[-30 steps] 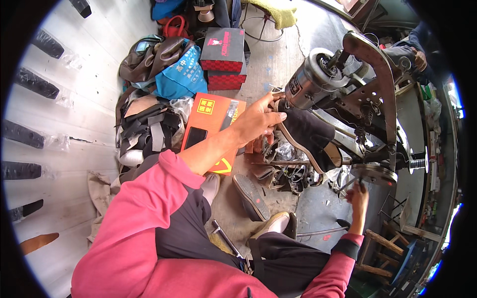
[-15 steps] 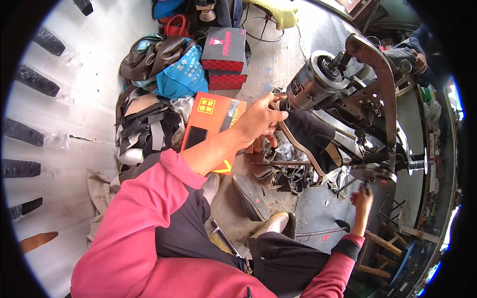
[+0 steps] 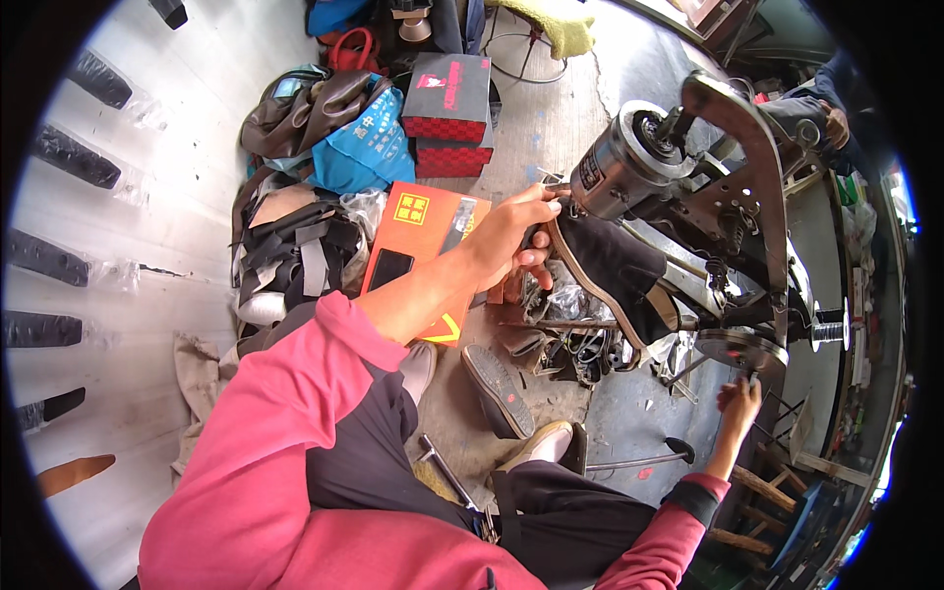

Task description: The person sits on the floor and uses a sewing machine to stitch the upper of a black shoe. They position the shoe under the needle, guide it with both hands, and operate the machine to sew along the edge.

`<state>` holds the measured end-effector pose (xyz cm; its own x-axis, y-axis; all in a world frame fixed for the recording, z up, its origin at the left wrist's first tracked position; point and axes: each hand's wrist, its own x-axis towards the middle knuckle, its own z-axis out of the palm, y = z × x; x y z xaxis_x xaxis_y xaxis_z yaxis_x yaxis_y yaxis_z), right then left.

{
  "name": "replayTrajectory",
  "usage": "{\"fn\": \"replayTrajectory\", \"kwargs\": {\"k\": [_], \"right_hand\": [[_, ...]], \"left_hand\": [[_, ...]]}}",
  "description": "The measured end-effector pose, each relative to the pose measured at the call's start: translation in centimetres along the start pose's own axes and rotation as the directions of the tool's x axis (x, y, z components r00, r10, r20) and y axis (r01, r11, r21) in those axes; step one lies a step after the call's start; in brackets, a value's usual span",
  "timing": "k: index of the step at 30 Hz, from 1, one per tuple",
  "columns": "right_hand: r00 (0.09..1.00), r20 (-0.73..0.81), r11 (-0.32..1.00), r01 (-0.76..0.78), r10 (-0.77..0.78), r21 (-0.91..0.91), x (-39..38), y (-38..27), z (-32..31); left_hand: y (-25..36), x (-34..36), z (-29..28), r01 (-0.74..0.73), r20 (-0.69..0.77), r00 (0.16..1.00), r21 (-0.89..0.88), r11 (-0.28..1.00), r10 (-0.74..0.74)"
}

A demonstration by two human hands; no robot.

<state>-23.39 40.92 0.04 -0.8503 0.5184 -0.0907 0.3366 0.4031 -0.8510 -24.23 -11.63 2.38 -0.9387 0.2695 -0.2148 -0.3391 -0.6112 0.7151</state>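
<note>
A black shoe (image 3: 612, 258) with a pale sole edge hangs tilted under the head of a metal shoe-stitching machine (image 3: 629, 162). At its toe end, close to the machine's cylinder, my left hand (image 3: 513, 236) is closed on the shoe with thumb and fingers pinched; the exact grip is partly hidden. On the lower right, my right hand (image 3: 737, 397) has its fingers curled at the handle under the machine's round hand wheel (image 3: 742, 344). A spool (image 3: 829, 331) sticks out beside the wheel.
Left of the shoe lies an orange box (image 3: 411, 265) bearing a black phone (image 3: 390, 269). Behind are dark-and-red shoeboxes (image 3: 447, 98), a blue bag (image 3: 366, 147) and scraps. A loose shoe (image 3: 498, 390) lies by my feet. Another person's hand (image 3: 837, 128) shows at far right.
My right hand has shifted a little to the right and down along with the wheel handle. The fingers of my left hand have drawn slightly closer around the toe end of the shoe.
</note>
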Motion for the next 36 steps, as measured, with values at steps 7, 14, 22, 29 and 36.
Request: {"fn": "replayTrajectory", "kwargs": {"k": [7,14,22,29,36], "right_hand": [[0.891,0.45,0.985,0.024,0.056,-0.17,-3.8,0.7,7.0],[0.877,0.473,0.987,-0.009,0.083,-0.158,-5.3,-2.0,7.5],[0.922,0.343,0.98,0.199,-0.18,-0.021,-7.5,-6.5,6.7],[0.954,-0.041,0.953,0.298,-0.297,0.045,-2.4,-6.4,-0.6],[0.992,0.128,0.99,0.025,-0.007,-0.137,0.7,2.8,1.2]], "left_hand": [[0.0,0.4,0.2,0.011,-0.07,0.998,0.128,0.992,-0.002],[0.4,0.7,1.3,-0.019,-0.21,0.971,0.414,0.91,0.116],[-0.2,0.6,0.5,-0.073,-0.096,0.99,0.281,0.957,0.104],[0.0,0.6,1.1,-0.041,-0.134,0.988,0.257,0.966,0.078],[-0.2,0.5,0.3,-0.049,-0.063,0.996,0.179,0.983,0.062]]}}
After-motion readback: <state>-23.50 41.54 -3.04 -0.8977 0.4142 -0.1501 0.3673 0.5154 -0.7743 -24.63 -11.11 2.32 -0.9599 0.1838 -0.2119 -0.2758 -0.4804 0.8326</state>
